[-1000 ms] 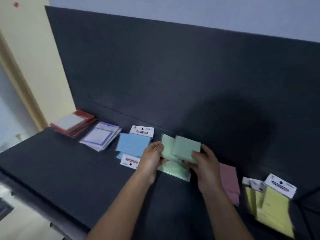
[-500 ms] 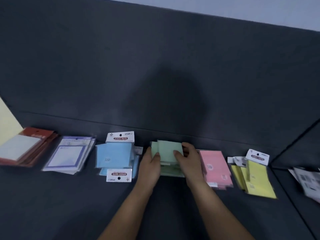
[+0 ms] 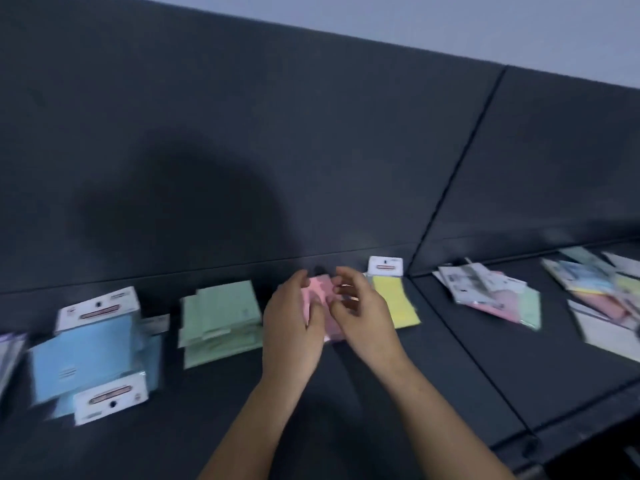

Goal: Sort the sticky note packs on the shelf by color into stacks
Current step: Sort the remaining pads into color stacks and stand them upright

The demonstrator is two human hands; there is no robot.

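Note:
Sorted piles of sticky note packs lie in a row on the dark shelf (image 3: pixel 346 393): blue (image 3: pixel 93 351), green (image 3: pixel 221 317), pink (image 3: pixel 317 292) and yellow (image 3: pixel 394 299). Both my hands are at the pink pile. My left hand (image 3: pixel 294 323) lies against its left side with fingers fairly straight. My right hand (image 3: pixel 360 313) hovers over its right side, fingers loosely curled and holding nothing that I can make out. The hands hide most of the pink pile. The image is motion-blurred.
A mixed, unsorted heap of packs (image 3: pixel 491 292) lies on the adjoining shelf section to the right, with more packs (image 3: pixel 602 296) at the far right edge. A purple pack (image 3: pixel 10 355) shows at the left edge. A dark back panel (image 3: pixel 311 150) rises behind everything.
Both hands have let go of the green packs, which now lie on the green pile, and have moved right to the pink pile. The view has swung to the right.

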